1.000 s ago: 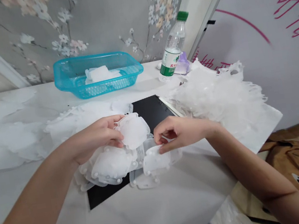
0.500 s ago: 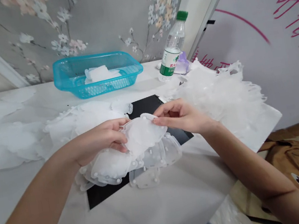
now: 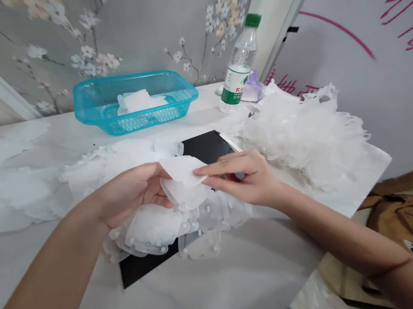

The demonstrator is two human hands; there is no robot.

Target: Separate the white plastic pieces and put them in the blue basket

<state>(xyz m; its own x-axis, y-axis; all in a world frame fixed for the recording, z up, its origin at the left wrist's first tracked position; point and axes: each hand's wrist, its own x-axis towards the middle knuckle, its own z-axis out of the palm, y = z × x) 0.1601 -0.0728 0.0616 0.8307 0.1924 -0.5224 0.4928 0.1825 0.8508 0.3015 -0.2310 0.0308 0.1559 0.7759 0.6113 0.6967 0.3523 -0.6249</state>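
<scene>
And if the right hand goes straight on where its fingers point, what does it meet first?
Past the white sheet in the right hand, likely the left hand, though depth is unclear.

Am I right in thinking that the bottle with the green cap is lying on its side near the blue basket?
Not quite: the head view shows the bottle with the green cap standing upright, not lying on its side. It is indeed near the blue basket.
</scene>
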